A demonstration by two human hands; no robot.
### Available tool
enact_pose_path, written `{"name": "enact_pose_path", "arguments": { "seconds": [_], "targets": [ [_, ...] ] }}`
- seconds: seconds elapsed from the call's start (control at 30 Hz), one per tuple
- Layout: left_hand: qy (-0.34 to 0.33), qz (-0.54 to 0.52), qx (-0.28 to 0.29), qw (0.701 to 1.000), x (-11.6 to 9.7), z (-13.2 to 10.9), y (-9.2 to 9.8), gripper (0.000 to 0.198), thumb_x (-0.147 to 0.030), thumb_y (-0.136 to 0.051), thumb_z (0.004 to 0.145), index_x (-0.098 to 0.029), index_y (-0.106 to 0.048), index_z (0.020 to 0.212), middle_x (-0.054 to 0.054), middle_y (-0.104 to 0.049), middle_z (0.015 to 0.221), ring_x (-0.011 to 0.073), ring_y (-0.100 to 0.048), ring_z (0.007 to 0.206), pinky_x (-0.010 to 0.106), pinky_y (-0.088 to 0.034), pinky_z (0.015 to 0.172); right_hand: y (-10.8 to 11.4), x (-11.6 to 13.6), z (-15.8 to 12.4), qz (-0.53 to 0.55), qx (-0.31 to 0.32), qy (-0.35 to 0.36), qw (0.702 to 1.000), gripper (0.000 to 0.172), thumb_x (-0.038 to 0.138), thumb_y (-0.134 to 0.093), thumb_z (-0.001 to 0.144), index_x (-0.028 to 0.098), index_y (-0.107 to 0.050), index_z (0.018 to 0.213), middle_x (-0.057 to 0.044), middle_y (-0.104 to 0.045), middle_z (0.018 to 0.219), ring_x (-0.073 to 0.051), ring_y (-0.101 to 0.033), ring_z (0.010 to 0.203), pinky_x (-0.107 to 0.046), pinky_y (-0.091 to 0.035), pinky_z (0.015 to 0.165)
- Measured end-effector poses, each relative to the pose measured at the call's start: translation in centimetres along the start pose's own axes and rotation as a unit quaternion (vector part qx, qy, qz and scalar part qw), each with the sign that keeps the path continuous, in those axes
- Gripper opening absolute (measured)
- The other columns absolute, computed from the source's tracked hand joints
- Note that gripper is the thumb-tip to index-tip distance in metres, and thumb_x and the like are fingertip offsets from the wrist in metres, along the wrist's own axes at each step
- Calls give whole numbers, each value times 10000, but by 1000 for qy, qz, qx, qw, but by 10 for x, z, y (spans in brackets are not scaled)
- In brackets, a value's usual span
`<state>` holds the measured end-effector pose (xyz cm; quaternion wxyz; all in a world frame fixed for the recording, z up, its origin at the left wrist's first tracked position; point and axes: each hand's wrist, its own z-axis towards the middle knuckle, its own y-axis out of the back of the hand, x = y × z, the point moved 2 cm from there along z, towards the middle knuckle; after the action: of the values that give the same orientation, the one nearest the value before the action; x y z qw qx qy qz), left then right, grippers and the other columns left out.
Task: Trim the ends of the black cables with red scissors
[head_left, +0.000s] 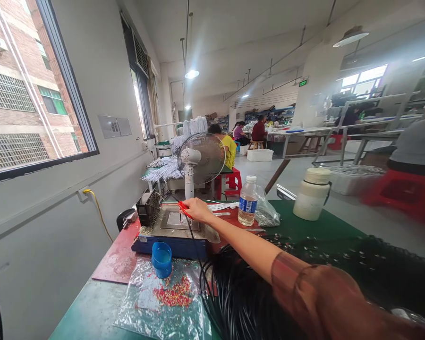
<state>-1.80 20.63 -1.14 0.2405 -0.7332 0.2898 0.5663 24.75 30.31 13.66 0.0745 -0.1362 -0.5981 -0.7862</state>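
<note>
My right hand (197,210) reaches in from the right, its fingers closed around a thin black cable (193,232). A bright red piece shows at the fingertips; I cannot tell whether it belongs to the cable. The hand is above a low blue machine (170,247) with a metal top and a shiny rectangular inset, which looks like a solder pot. From the hand the cable hangs down toward a large bundle of black cables (241,288) under my forearm. My left hand is out of view.
A small black fan (148,209) sits on the machine's left. In front are a blue cup (162,259) and a plastic bag (127,314) with red and yellowish bits. A water bottle (247,202), a cream flask (310,194) and a larger fan (201,158) stand beyond. Other people sit farther back.
</note>
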Motion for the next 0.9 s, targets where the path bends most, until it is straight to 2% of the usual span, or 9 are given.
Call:
{"name": "enact_pose_path", "arguments": {
  "seconds": [0.07,0.1,0.17,0.3,0.5,0.7,0.8,0.87,0.9],
  "targets": [
    [1,5,3,1000,-37,32,-58,382,-341,-389,690,-430,-572,1014,-167,-623,884,293,-579,899,309,-447,481,0,-1,1,-2,-2,1,1000,304,420,-435,794,228,-669,823,-31,-649,756,-143,-553,687,-211,-247,519],
    [1,6,6,1000,-55,48,-84,389,-347,-450,679,-437,-550,1044,-146,-634,880,285,-590,892,314,-449,473,0,-1,1,-3,-3,1,1000,301,420,-438,793,229,-668,822,-31,-648,749,-141,-552,683,-211,-243,514],
    [4,10,11,1000,-86,76,-124,401,-401,-412,699,-429,-522,1084,-143,-636,905,267,-602,871,301,-451,459,0,-1,0,-6,-6,0,1000,301,426,-441,793,229,-667,810,-31,-644,731,-140,-551,672,-213,-238,507],
    [16,9,19,1000,-113,110,-155,415,-406,-429,689,-419,-519,1094,-139,-644,919,272,-608,859,283,-425,426,1,-1,-1,-10,-8,1,1000,311,445,-440,792,230,-665,794,-26,-635,709,-141,-551,663,-215,-239,504],
    [19,4,40,999,-107,111,-150,347,-367,-437,706,-386,-593,1015,-133,-639,904,266,-598,869,284,-438,449,-2,-3,1,-7,-9,3,1000,297,436,-447,782,230,-661,777,-25,-643,732,-145,-554,682,-215,-245,515],
    [26,-4,40,999,-106,93,-134,411,-452,-398,714,-372,-543,1090,-103,-651,866,289,-605,847,302,-454,446,-1,-2,2,-1,-14,2,1000,292,429,-451,782,233,-666,798,-23,-650,744,-145,-562,695,-213,-249,515],
    [40,-10,28,999,-83,62,-96,389,-356,-492,659,-437,-559,1034,-144,-638,891,289,-593,881,307,-446,450,-1,-3,2,2,-14,2,1000,283,430,-460,780,240,-668,810,-17,-653,752,-140,-567,698,-210,-253,513],
    [51,-15,16,998,-56,32,-53,432,-324,-534,611,-427,-565,1030,-124,-646,917,317,-579,892,323,-451,462,-2,-3,2,3,-13,2,1000,272,423,-471,775,239,-668,806,-17,-653,750,-140,-567,694,-210,-255,512],
    [56,-17,12,998,-40,16,-27,384,-359,-485,677,-372,-571,1051,-91,-635,931,314,-572,925,334,-482,507,-2,-3,2,3,-12,1,1000,266,417,-474,772,238,-668,805,-16,-653,747,-141,-566,692,-211,-255,511]
  ]
}}
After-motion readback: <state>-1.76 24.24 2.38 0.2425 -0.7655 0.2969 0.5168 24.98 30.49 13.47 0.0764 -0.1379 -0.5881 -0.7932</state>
